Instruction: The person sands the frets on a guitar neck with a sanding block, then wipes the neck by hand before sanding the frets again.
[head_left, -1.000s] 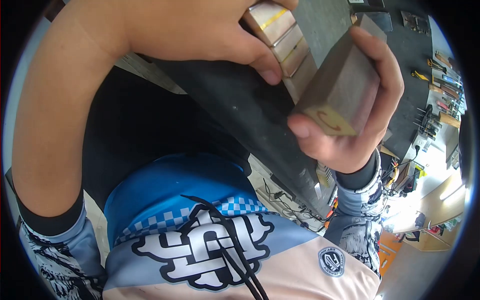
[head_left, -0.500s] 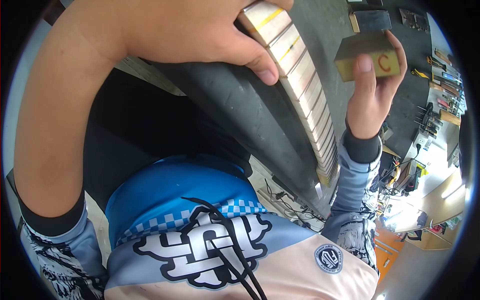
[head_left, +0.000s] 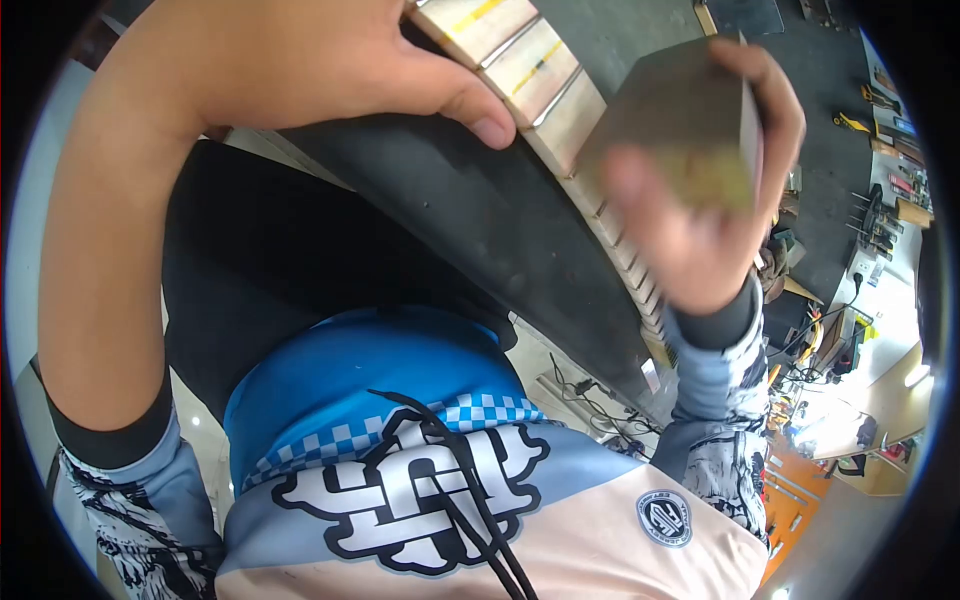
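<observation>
A long wooden fretted neck point(head_left: 572, 112) runs diagonally from the upper middle toward the lower right, with thin metal frets and yellow marks near its upper end. My left hand point(head_left: 340, 65) is closed over that upper end, its thumb along the near edge. In my right hand point(head_left: 700, 250) is a grey-brown block point(head_left: 675, 105) with a yellowish end face, blurred by motion. The block is over or against the neck's middle part and hides some of it; whether they touch I cannot tell.
A dark worktop point(head_left: 480, 215) lies beside and beneath the neck. Hand tools point(head_left: 895, 150) line the right side, with a power socket and cables point(head_left: 830, 325) lower down. More cables point(head_left: 590, 395) lie below the worktop's edge.
My right hand first swung up and away with the block, then came back down to the neck. The neck's upper end and my left hand have shifted left in view.
</observation>
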